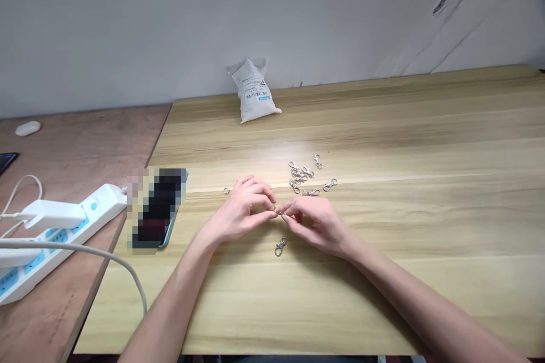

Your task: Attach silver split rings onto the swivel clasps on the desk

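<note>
My left hand (251, 204) and my right hand (313, 221) meet above the light wooden table. Thumb and fingertips of each pinch a small silvery metal clasp (280, 213), mostly hidden by the fingers. Whether a ring is attached to it I cannot tell. Just below my hands lies a swivel clasp with a ring (280, 247). Behind my right hand is a loose cluster of several similar clasps (299, 174), with one clasp (330, 185) to its right and another clasp (317, 161) farther back. A single small metal ring (226, 190) rests left of my left hand.
A white plastic packet (255, 91) leans near the wall at the back. To the left, a phone (164, 210), partly blurred out, lies on the table. A white power strip (93, 210) with plugs sits on the brown adjoining table, and a grey cable (123, 264) loops over the edge.
</note>
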The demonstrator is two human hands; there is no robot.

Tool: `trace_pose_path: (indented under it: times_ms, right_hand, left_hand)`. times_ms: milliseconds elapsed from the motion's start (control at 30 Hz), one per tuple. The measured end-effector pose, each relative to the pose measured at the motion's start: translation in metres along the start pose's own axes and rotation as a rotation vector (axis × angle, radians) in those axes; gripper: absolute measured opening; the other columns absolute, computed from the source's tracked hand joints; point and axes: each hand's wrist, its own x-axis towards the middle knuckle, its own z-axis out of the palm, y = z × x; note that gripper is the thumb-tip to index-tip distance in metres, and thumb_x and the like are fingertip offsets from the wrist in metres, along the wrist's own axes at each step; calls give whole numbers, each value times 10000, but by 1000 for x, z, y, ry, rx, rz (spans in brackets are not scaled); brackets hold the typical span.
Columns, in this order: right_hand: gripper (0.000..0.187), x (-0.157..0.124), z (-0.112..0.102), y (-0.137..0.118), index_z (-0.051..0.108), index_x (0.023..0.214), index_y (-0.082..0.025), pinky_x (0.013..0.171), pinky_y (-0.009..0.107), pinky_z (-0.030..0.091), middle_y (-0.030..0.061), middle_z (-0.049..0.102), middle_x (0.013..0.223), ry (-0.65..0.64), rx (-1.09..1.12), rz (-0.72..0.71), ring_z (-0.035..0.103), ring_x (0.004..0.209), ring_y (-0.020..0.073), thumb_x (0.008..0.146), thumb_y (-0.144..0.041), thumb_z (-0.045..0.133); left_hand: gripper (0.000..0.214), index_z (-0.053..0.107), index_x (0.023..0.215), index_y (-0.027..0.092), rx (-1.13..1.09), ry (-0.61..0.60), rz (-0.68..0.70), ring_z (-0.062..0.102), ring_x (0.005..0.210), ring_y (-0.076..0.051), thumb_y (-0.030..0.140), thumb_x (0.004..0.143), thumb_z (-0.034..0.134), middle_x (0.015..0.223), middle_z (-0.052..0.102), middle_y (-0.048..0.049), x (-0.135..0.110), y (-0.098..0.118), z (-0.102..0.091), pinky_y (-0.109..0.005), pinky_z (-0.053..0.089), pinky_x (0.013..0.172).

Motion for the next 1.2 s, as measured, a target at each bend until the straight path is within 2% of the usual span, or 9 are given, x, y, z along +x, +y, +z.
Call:
trace_pose_path:
  times_ms: [300,433,533,667,733,867,1000,1100,1200]
  right_hand:
    - [110,0,-3,0,563,852,-213,589,259,469,55,718,876,-38,-96,-114,603,657,121,913,-144,503]
    - [136,0,-4,-2,573,877,-202,582,266,471,62,717,843,-100,-214,-153,616,662,134,933,-135,469]
    - [137,1,-6,-3,589,886,-195,592,269,496,78,728,876,-92,-259,-158,648,696,144,934,-132,477]
    - [147,1,-5,-3,611,890,-208,631,278,539,75,744,926,-41,-258,-144,695,797,164,914,-115,500]
    - [155,0,-2,-2,620,913,-204,639,288,554,84,746,985,8,-280,-154,706,843,178,906,-103,504]
    - [177,-1,2,-2,635,965,-197,722,324,585,95,740,1051,151,-303,-159,718,866,183,882,-81,530]
    - [203,-1,0,-4,645,1002,-202,765,336,589,79,749,1016,257,-298,-127,718,885,186,871,-73,560]
    - [224,1,-4,-2,657,1043,-197,751,337,582,69,754,973,286,-286,-92,716,867,190,874,-82,565]
    - [219,2,-5,0,659,1047,-193,746,329,570,75,748,984,222,-256,-95,706,868,184,892,-93,542]
  left_hand:
    - [155,700,840,238,-55,9,5,588,1061,-190,267,920,570,975,683,-24,-1,-1,-4,-492,274,1104]
    - [151,694,830,239,-54,0,7,590,1062,-187,254,917,571,960,686,-15,-1,-2,-5,-490,267,1115]
    - [137,680,825,237,-39,29,-16,590,1081,-188,267,913,579,951,680,-6,-1,-1,-6,-498,251,1126]
    - [126,667,806,229,-53,116,-73,591,1104,-204,270,898,593,928,678,-9,1,0,-2,-530,220,1148]
    - [129,664,799,222,-120,188,-122,598,1092,-212,278,893,596,930,680,-20,4,1,3,-525,262,1132]
    - [153,670,814,193,-405,358,-229,633,1018,-214,319,880,615,910,688,-53,10,4,15,-390,474,947]
    - [159,685,833,184,-566,394,-247,651,889,-181,331,867,635,910,694,-52,12,6,19,-317,520,820]
    - [132,690,845,196,-424,315,-199,635,899,-180,307,876,628,929,688,-46,10,7,16,-341,497,852]
    - [110,696,870,218,-163,269,-145,613,941,-189,280,892,608,952,692,-35,8,7,13,-386,446,918]
